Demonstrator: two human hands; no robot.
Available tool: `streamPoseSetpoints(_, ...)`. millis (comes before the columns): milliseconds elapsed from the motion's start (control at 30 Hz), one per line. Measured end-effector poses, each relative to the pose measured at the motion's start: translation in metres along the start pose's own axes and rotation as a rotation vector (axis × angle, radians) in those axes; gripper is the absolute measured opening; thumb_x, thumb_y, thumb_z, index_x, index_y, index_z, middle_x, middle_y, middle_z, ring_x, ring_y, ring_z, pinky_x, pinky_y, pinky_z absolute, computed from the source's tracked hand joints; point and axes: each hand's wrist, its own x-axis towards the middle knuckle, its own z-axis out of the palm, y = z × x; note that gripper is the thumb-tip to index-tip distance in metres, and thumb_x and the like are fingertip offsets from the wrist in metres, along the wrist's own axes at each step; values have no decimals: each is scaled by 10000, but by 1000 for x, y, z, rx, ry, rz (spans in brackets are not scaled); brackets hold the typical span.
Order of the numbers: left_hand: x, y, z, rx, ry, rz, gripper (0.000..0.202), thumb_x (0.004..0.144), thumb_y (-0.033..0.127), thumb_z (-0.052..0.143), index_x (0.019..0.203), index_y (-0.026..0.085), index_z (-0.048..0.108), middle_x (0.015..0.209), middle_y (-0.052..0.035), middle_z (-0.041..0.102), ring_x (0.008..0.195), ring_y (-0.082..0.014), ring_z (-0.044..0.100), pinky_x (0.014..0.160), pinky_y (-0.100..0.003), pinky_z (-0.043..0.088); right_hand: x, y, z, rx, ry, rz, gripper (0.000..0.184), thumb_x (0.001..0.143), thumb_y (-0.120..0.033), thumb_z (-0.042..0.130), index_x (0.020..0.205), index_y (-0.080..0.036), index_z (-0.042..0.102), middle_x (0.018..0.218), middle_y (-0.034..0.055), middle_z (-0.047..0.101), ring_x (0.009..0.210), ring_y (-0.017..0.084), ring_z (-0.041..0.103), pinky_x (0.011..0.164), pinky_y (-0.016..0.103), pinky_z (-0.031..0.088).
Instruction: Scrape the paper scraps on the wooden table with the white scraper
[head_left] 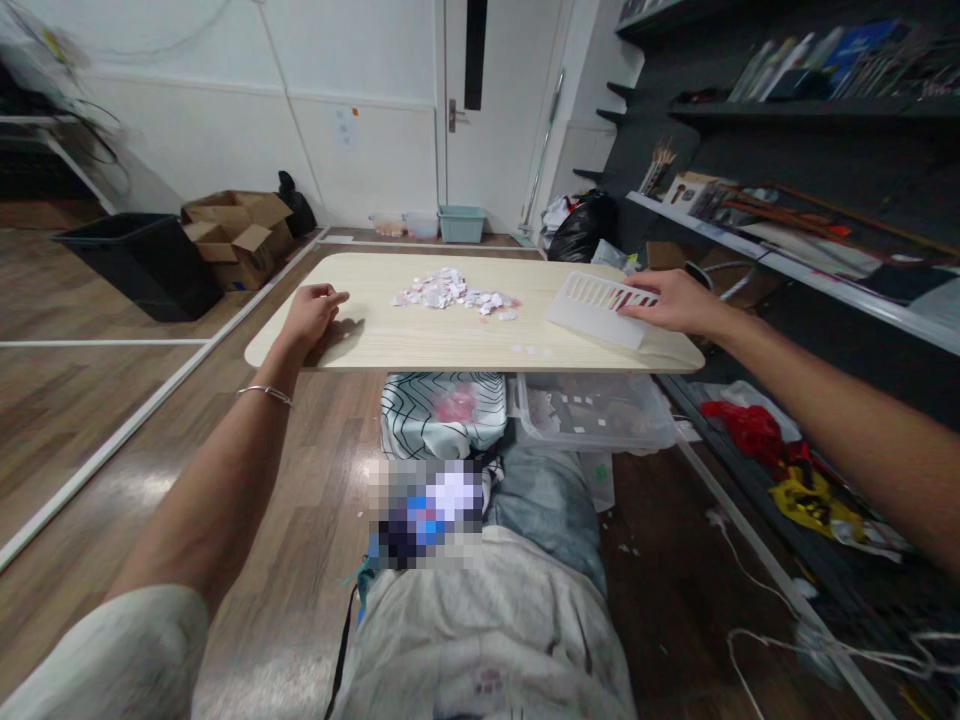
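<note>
A light wooden table (420,340) stands in front of me. A heap of small white and pink paper scraps (454,291) lies near its middle. My left hand (311,312) rests on the table's left part, fingers loosely curled, holding nothing I can see. My right hand (671,300) lies on a white slotted plastic tray (596,310) at the table's right end, fingers closed over its near edge. A few tiny scraps (531,350) lie by the front edge.
A clear plastic bin (592,412) sits under the table on the right. Dark shelves (787,250) with books and clutter line the right wall. Cardboard boxes (240,235) and a black bin (142,262) stand at the left. Cables (787,640) trail over the floor at right.
</note>
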Motion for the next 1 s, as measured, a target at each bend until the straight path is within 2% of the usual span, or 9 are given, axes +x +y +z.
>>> streamPoseSetpoints(167,1,-2,1,-19,4,15,361,782,375,796,693,264,464,561,29,416,535,-127,325,496,-233,232,-15,12,45,321,396,192,574,736,-545,1008,1210,-250,873,1124,90,897,959,334,831,909,485,709)
streamPoseSetpoints(233,2,-4,1,-31,7,17,364,790,366,801,691,264,465,559,32,413,530,-126,320,488,-230,241,-21,11,62,436,475,268,660,707,-567,1040,1253,-244,857,1114,94,891,974,347,845,902,506,727)
streamPoseSetpoints(433,0,-4,2,-49,17,-5,366,817,337,806,707,261,465,575,39,421,522,-123,341,478,-233,297,-34,5,93,697,324,360,637,562,-596,1140,1015,-278,824,1076,83,916,1123,389,865,1093,552,741)
streamPoseSetpoints(533,1,-4,2,-40,30,2,350,821,322,795,702,258,471,578,40,417,528,-127,361,485,-233,317,-36,5,98,765,378,362,743,480,-587,1178,1066,-294,827,1171,80,930,1238,390,855,1202,554,707)
streamPoseSetpoints(633,4,-4,2,-33,48,-9,338,817,315,787,703,262,473,575,39,417,526,-132,364,487,-241,311,-37,6,101,815,428,364,752,458,-557,1191,1056,-292,820,1195,94,930,1254,387,856,1202,567,711)
streamPoseSetpoints(700,6,-5,1,-40,54,-20,333,819,324,779,704,266,471,568,36,420,524,-135,360,489,-249,306,-38,6,102,859,435,391,713,478,-529,1180,1034,-284,809,1152,87,930,1190,377,869,1105,552,754)
streamPoseSetpoints(767,9,-7,1,-47,50,-18,336,811,340,774,700,270,464,559,34,419,528,-137,356,493,-253,302,-39,5,101,941,438,459,654,560,-550,1134,1046,-270,799,1099,83,924,1062,359,879,903,508,793)
streamPoseSetpoints(867,11,-9,2,-42,50,-4,344,780,377,769,698,278,449,547,33,421,538,-141,348,498,-248,291,-40,4,98,1037,428,579,581,695,-624,1031,1071,-251,791,959,86,890,823,323,845,587,412,721)
streamPoseSetpoints(1000,12,-11,5,-35,58,3,365,741,426,756,706,289,419,549,37,409,548,-148,347,505,-239,279,-40,3,95,1030,399,630,564,710,-691,983,985,-255,754,771,63,804,686,299,786,486,379,649)
